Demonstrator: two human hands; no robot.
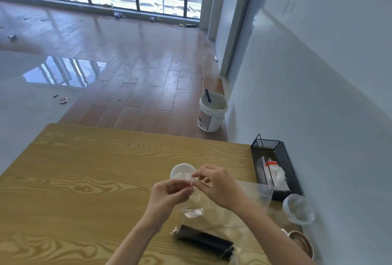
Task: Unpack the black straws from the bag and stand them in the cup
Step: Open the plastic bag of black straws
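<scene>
A bundle of black straws lies at the bottom of a clear plastic bag that hangs above the wooden table. My left hand and my right hand both pinch the top edge of the bag, close together, fingertips almost touching. A white cup stands upright on the table just behind my hands, partly hidden by my fingers. Nothing black shows inside the cup.
A black mesh tray holding white and red items sits along the wall at the right. A clear plastic cup and a brown bowl stand nearer on the right. A white bucket stands on the floor beyond the table.
</scene>
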